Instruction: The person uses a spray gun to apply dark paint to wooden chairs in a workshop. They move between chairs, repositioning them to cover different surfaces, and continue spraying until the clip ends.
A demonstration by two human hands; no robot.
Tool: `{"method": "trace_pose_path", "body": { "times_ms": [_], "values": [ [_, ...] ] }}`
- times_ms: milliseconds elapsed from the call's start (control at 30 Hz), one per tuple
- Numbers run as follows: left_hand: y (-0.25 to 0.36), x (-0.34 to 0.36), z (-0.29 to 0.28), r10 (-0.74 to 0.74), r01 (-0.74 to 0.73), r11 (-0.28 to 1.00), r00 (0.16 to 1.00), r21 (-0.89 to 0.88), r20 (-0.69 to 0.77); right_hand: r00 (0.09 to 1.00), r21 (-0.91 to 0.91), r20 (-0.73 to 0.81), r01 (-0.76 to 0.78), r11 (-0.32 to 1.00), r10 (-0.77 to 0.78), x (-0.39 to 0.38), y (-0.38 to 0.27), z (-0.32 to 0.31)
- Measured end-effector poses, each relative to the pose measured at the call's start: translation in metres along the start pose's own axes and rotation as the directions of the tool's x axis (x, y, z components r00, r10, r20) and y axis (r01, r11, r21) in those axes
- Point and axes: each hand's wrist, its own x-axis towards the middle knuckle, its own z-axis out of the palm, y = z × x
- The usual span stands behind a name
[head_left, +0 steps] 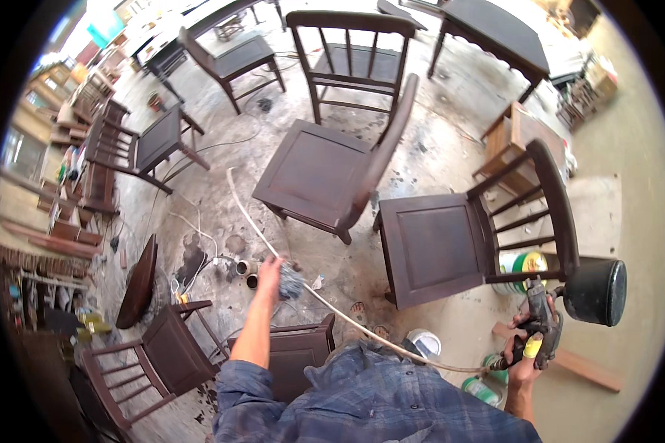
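My right hand [522,369] is closed round the grip of a spray gun [541,314], held out at the lower right. A dark paint cup [595,293] sticks out from the gun's far side. From its grip a pale air hose [373,334] runs left across my front and past my left hand [270,277]. That hand is closed on a bunched grey rag [291,283]; whether it also grips the hose I cannot tell. Just beyond the gun stands a dark brown wooden chair [432,247] with a slatted back. Another dark chair [314,173] is ahead of my left hand.
More dark chairs [159,140] stand around the stained concrete floor. A chair [174,351] is close at lower left. Paint cans [523,263] sit behind the right chair, and further cans [482,390] are beneath my right arm. A dark table [495,33] stands far right.
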Motion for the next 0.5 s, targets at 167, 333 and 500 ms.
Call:
{"method": "trace_pose_path", "body": {
  "times_ms": [167, 333, 500],
  "values": [
    [-0.119, -0.02, 0.066, 0.064, -0.003, 0.809, 0.995, 0.588, -0.083, 0.981, -0.192, -0.16, 0.079, 0.978, -0.111, -0.017, -0.002, -0.038],
    [-0.162, -0.009, 0.071, -0.045, 0.067, 0.87, 0.997, 0.488, -0.056, 0.949, -0.176, -0.304, 0.029, 0.984, -0.083, -0.045, -0.016, -0.064],
    [-0.133, 0.036, 0.068, -0.116, 0.106, 0.97, 0.993, 0.22, 0.032, 0.917, -0.141, -0.397, -0.021, 0.99, -0.037, -0.047, -0.024, -0.066]
  ]
}}
